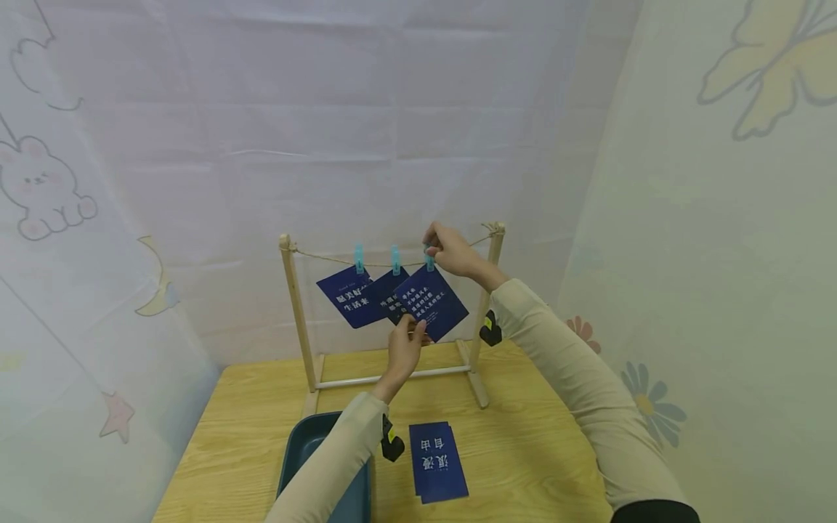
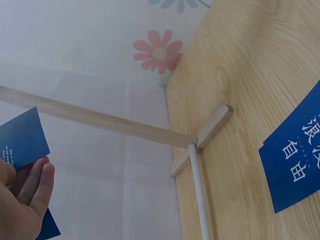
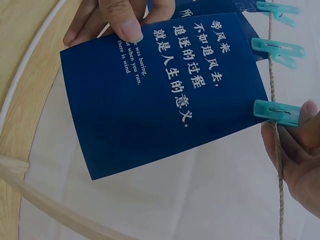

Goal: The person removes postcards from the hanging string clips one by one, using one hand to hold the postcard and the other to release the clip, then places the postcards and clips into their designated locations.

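A dark blue card with white writing point(image 3: 145, 110) hangs by one corner at a teal clothespin point(image 3: 275, 112) on a twine line point(image 3: 281, 190). My right hand point(image 1: 454, 250) pinches the handle end of that clothespin between thumb and fingers. Lower down, my left hand point(image 1: 404, 349) pinches the card's bottom edge, its thumb on the printed face and fingers behind. To the left on the same line, a middle card point(image 1: 386, 294) and a left card point(image 1: 349, 298) hang tilted from their own teal clothespins, partly overlapped by their neighbours.
The twine runs between the posts of a wooden frame point(image 1: 297, 312) standing on the wood-grain table point(image 1: 523, 436). A low white crossbar point(image 1: 425, 373) joins its feet. In front lie stacked blue cards point(image 1: 437, 465), beside a dark teal bin point(image 1: 360, 494) partly behind my left forearm.
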The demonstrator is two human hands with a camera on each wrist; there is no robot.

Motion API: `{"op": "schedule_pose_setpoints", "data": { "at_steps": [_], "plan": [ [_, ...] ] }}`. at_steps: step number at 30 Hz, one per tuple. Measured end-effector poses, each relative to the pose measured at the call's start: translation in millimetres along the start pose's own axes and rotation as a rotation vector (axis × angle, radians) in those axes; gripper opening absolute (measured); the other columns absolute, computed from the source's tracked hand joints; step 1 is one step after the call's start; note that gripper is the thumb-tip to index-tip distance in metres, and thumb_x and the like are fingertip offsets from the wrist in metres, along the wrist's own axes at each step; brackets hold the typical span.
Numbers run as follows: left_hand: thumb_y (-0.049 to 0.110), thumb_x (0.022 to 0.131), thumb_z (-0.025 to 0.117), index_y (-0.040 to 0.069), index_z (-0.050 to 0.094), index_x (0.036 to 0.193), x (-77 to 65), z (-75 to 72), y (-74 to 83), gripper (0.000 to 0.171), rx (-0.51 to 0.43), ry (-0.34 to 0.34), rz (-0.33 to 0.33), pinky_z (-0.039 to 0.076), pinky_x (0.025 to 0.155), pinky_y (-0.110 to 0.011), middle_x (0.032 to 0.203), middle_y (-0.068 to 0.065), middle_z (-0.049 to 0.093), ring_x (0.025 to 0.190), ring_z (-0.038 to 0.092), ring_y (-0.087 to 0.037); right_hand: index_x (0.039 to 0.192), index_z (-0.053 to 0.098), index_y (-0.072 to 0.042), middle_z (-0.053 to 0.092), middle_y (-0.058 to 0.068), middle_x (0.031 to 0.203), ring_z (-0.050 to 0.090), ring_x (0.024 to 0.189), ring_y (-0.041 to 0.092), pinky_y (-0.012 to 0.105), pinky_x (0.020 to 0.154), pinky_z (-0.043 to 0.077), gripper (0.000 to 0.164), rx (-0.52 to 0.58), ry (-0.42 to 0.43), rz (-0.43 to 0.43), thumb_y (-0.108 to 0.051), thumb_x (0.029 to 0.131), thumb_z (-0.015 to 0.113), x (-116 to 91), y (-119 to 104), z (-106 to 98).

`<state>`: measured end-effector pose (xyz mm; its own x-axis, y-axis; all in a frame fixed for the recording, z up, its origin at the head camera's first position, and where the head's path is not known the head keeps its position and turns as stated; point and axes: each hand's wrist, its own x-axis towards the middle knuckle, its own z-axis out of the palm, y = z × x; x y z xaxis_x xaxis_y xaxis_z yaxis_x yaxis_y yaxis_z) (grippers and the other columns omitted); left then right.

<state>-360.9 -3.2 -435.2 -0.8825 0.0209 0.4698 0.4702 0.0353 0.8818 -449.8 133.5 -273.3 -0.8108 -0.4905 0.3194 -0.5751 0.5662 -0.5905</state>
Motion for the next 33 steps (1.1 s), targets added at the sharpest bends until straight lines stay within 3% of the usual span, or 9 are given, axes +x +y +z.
{"op": "schedule_pose_setpoints", "data": {
  "at_steps": [3,7,15,21,27,33],
  "plan": [
    [-0.007,0.101,0.048,-0.022,0.050,0.103,-4.0,-2.2,13.4,0.015,0.010,-0.006,-0.001,0.054,0.077,-0.061,0.094,-0.041,0.059,0.082,0.062,-0.059,0.115,0.052,0.005,0.060,0.019,0.107,0.060,0.099,0.032,0.042,0.087,0.052,0.018,-0.002,0.029,0.005,0.007,0.097,0.049,0,1,2],
    [-0.007,0.101,0.048,-0.021,0.050,0.103,-6.1,-3.7,17.6,0.015,0.027,-0.009,0.005,0.055,0.076,-0.059,0.093,-0.040,0.059,0.081,0.062,-0.058,0.111,0.053,0.002,0.061,0.017,0.106,0.061,0.098,0.030,0.042,0.086,0.053,0.017,-0.022,0.086,-0.021,0.010,0.095,0.049,-1,4,6],
    [-0.006,0.101,0.048,-0.022,0.049,0.102,-7.9,-6.0,14.9,0.016,0.039,-0.027,0.011,0.056,0.074,-0.058,0.093,-0.040,0.059,0.080,0.063,-0.056,0.091,0.055,0.001,0.066,0.019,0.092,0.064,0.085,0.029,0.037,0.073,0.050,0.026,-0.004,0.258,-0.140,0.023,0.082,0.046,1,9,13],
    [-0.007,0.101,0.048,-0.023,0.049,0.101,-11.2,-8.2,10.8,0.016,0.040,-0.033,0.003,0.056,0.074,-0.058,0.093,-0.042,0.058,0.079,0.063,-0.056,0.085,0.055,0.000,0.067,0.019,0.089,0.059,0.074,0.027,0.034,0.067,0.046,0.021,0.003,0.348,-0.187,0.021,0.086,0.051,3,6,14],
    [-0.007,0.101,0.048,-0.022,0.050,0.102,-15.0,-10.2,5.5,0.016,0.048,-0.036,0.012,0.056,0.072,-0.057,0.092,-0.042,0.058,0.078,0.063,-0.057,0.085,0.056,0.003,0.068,0.019,0.086,0.062,0.074,0.028,0.034,0.066,0.048,0.019,0.025,0.393,-0.226,0.021,0.087,0.051,5,3,13],
    [-0.007,0.101,0.048,-0.023,0.051,0.105,-19.9,-12.3,0.5,0.017,0.040,-0.039,-0.021,0.057,0.071,-0.056,0.092,-0.042,0.057,0.078,0.062,-0.058,0.085,0.056,0.004,0.066,0.019,0.087,0.063,0.077,0.029,0.035,0.069,0.052,0.019,0.027,0.419,-0.255,0.022,0.086,0.051,4,0,14]
  ]
}}
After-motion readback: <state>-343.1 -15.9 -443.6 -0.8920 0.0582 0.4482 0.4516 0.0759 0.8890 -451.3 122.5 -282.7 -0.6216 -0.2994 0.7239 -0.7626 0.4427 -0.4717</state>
